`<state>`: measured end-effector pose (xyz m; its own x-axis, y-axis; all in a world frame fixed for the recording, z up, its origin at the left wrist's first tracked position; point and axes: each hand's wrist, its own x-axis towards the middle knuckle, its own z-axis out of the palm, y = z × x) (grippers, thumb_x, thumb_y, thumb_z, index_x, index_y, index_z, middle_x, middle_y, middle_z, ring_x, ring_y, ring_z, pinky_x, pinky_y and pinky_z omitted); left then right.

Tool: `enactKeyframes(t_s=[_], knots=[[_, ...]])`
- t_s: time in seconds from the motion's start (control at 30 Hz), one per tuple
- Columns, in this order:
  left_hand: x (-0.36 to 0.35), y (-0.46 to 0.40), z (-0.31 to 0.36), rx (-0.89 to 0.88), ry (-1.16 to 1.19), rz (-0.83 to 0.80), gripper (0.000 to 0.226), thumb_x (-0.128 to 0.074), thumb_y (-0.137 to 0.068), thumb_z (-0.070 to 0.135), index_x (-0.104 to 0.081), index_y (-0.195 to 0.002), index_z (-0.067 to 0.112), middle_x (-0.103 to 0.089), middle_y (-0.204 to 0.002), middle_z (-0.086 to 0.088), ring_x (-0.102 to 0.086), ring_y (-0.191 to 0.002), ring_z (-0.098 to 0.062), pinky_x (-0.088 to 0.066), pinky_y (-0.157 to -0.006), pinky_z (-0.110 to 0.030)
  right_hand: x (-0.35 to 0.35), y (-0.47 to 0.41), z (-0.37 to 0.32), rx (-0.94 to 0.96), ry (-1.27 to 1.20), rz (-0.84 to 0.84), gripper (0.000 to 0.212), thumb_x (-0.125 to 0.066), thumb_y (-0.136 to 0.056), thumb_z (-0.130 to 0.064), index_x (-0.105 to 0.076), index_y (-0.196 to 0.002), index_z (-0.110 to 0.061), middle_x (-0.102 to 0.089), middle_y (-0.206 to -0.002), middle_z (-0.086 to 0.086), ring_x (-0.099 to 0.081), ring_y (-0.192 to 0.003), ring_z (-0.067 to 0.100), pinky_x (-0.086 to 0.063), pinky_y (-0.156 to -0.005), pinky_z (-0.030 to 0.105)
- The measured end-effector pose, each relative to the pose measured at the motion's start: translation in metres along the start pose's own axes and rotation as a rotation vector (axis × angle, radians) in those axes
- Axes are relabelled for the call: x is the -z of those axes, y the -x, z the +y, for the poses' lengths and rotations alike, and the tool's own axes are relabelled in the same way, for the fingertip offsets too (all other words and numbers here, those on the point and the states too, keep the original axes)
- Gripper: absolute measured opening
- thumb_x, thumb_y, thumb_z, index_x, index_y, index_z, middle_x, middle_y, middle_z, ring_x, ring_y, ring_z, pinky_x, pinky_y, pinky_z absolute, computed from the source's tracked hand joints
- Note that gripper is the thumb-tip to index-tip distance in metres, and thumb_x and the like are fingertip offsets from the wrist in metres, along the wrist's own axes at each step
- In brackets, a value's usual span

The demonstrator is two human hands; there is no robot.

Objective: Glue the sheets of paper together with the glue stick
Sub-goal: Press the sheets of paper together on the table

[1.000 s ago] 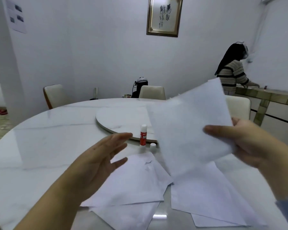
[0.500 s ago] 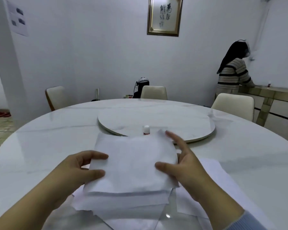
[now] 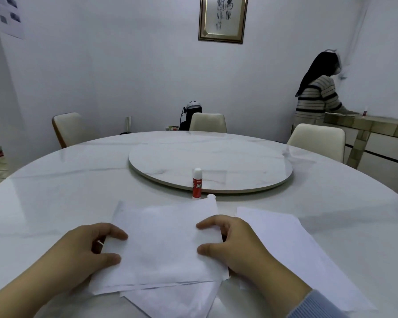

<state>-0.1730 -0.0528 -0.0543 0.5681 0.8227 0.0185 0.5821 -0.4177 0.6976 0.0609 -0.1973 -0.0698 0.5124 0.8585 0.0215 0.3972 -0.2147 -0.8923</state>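
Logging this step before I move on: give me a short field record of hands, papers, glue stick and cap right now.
left hand: fingers curled on the left edge of the top sheet
right hand: fingers curled on the right edge of the same sheet
top sheet: lying on a stack of other sheets on the table
loose sheet: flat on the table, right of the stack
glue stick: upright, uncapped, beyond the stack, untouched
cap: beside the glue stick
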Motion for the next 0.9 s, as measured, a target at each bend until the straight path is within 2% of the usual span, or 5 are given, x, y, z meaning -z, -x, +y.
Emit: enactKeyframes(t_s=[0.07,0.17,0.4,0.73,0.9], knots=[[0.001,0.002,0.0,-0.008,-0.068,-0.001,0.033,-0.08,-0.067,0.017,-0.068,-0.078,0.046,-0.052,-0.057,0.004,-0.052,-0.051,-0.008,-0.039,-0.054,-0.019,-0.001,-0.001,0.002,0.002,0.05,0.003,0.036,-0.082,-0.064,-0.02,-0.071,-0.094,-0.037,-0.07,-0.102,-0.008,-0.068,-0.092,0.013,-0.058,-0.076,0.027],[0.003,0.002,-0.002,-0.009,-0.11,-0.013,0.039,-0.081,-0.065,0.019,-0.065,-0.079,0.053,-0.059,-0.063,0.0,-0.057,-0.055,-0.01,-0.044,-0.061,-0.023,-0.001,-0.002,0.003,0.01,0.084,-0.002,0.036,-0.083,-0.062,-0.022,-0.072,-0.093,-0.037,-0.069,-0.104,-0.009,-0.067,-0.094,0.011,-0.057,-0.084,0.029],[0.002,0.0,-0.008,-0.027,-0.149,-0.035,0.053,-0.079,-0.067,0.016,-0.057,-0.088,0.059,-0.069,-0.082,0.0,-0.067,-0.063,-0.007,-0.05,-0.069,-0.023,0.0,0.0,0.001,0.026,0.152,0.0,0.04,-0.085,-0.061,-0.025,-0.071,-0.097,-0.035,-0.069,-0.099,-0.011,-0.066,-0.09,0.008,-0.056,-0.082,0.025],[0.001,-0.002,-0.015,-0.059,-0.11,-0.036,0.054,-0.08,-0.064,0.012,-0.06,-0.086,0.057,-0.069,-0.083,0.004,-0.066,-0.065,-0.005,-0.051,-0.069,-0.022,0.001,0.001,0.001,0.044,0.201,0.01,0.041,-0.087,-0.058,-0.03,-0.072,-0.095,-0.036,-0.067,-0.092,-0.005,-0.064,-0.082,0.014,-0.053,-0.071,0.02],[0.0,-0.004,-0.019,-0.077,-0.107,-0.038,0.054,-0.08,-0.064,0.011,-0.061,-0.086,0.056,-0.07,-0.084,0.004,-0.066,-0.067,-0.005,-0.051,-0.07,-0.022,0.001,0.001,0.001,0.038,0.199,0.009,0.042,-0.088,-0.057,-0.03,-0.072,-0.095,-0.035,-0.067,-0.093,-0.004,-0.064,-0.083,0.015,-0.054,-0.074,0.022]])
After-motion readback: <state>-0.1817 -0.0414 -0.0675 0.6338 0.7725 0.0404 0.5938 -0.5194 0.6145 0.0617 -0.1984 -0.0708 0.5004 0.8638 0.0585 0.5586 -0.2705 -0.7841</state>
